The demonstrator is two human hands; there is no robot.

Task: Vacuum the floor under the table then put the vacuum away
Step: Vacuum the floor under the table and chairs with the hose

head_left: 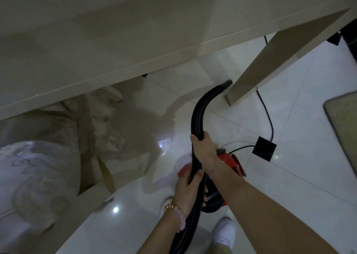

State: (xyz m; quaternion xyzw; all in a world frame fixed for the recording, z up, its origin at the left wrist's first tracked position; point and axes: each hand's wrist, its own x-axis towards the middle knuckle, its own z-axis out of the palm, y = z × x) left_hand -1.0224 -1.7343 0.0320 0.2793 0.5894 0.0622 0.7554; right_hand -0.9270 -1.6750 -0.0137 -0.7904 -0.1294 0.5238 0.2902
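A black ribbed vacuum hose [201,107] arcs up from my hands, and its open end [228,83] points at the floor beside the cream table leg [270,64]. My right hand [204,149] grips the hose higher up. My left hand [188,188] grips it lower down, close to my body. The red and black vacuum body [229,163] sits on the glossy white tile floor [301,157] under my arms, partly hidden by them. The cream table top [96,41] fills the upper part of the view.
A chair with a pale embroidered cover [48,157] stands at the left, partly under the table. A black cord [268,118] runs past the table leg to a black square floor tile [264,147]. A grey mat [343,122] lies at right. My white shoe [225,230] is below.
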